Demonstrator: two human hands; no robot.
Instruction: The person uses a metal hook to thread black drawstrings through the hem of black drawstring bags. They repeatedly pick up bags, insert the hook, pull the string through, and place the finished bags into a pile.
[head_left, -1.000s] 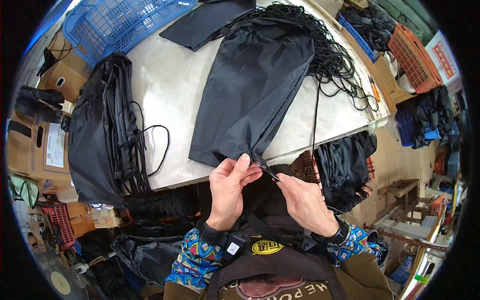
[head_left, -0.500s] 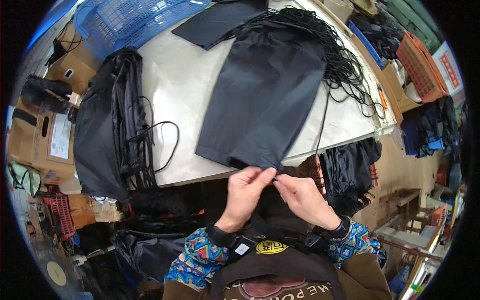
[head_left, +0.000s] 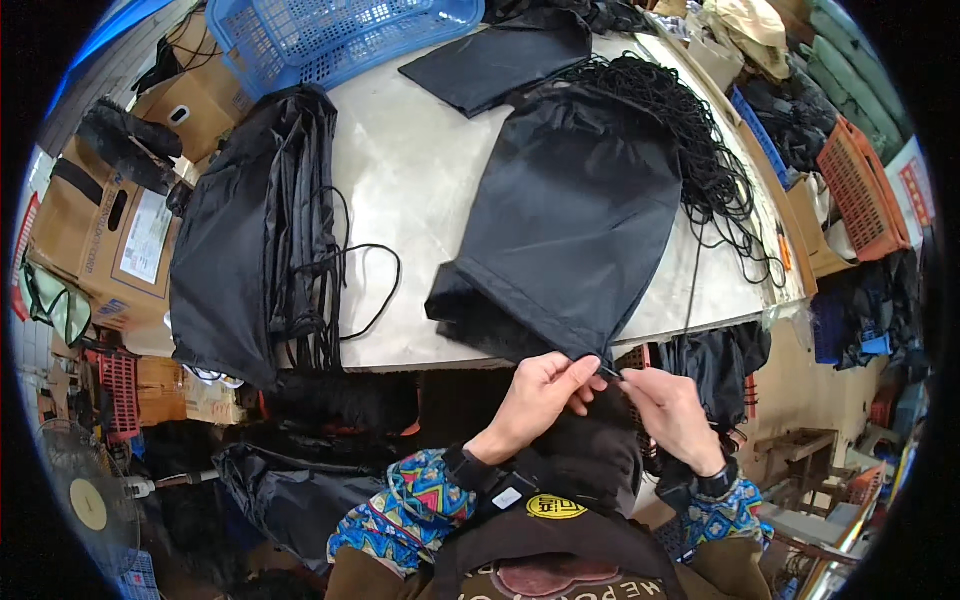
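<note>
Here the black bag [head_left: 575, 215] hem sits pinched in the left hand [head_left: 545, 390] grip.

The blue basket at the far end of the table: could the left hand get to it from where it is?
Probably not without leaning in. The left hand pinches the black bag at the near edge; the blue basket sits across the whole table.

light: bright, even | focus: sharp | edges: fisheye-bent, black vignette
</note>
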